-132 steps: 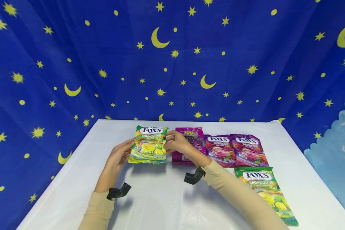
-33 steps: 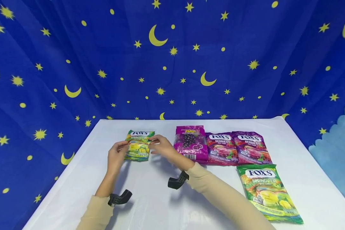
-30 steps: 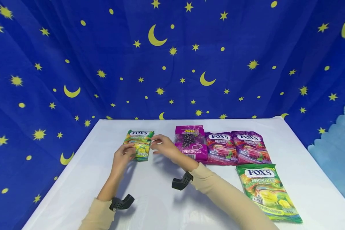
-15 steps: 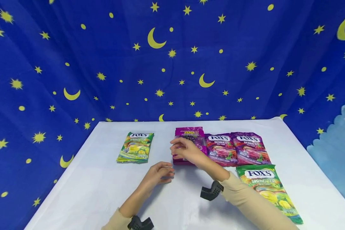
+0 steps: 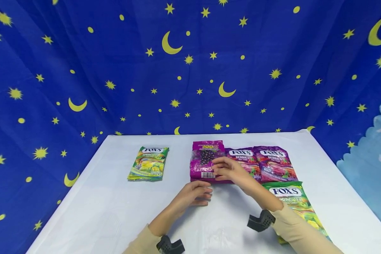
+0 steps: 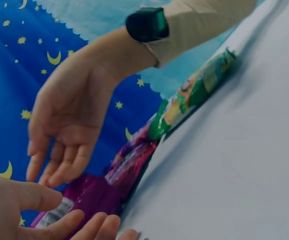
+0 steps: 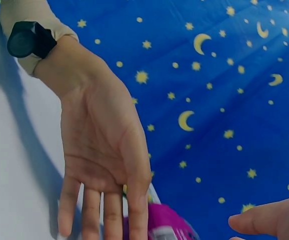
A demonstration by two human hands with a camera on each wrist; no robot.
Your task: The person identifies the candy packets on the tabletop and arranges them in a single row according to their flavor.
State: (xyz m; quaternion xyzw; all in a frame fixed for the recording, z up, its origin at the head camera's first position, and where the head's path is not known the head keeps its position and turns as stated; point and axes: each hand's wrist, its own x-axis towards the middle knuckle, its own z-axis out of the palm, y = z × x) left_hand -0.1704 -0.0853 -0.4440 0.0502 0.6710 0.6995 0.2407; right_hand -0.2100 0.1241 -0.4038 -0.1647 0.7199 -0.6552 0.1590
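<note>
My left hand [image 5: 190, 195] hovers in front of the purple candy bag [image 5: 206, 164], its fingers loosely bent with nothing in them. The right hand [image 5: 233, 173] is over that bag's lower right corner, overlapping the nearer Fox's Berries bag [image 5: 246, 160] too; it also holds nothing. In the right wrist view the left hand's palm [image 7: 102, 135] faces the camera with fingers extended. Over at the left, a green and yellow Fox's Spring Tea bag [image 5: 150, 164] lies flat, away from both hands.
A second Berries bag [image 5: 274, 164] lies at the right end of the row. Below it is another Spring Tea bag [image 5: 287, 192], partly hidden by the right forearm. A blue star-and-moon curtain [image 5: 190, 70] stands behind the white table [image 5: 98, 208].
The Spring Tea bag was carried left and laid down. Both hands then let go of it and moved right to the purple candy bag.
</note>
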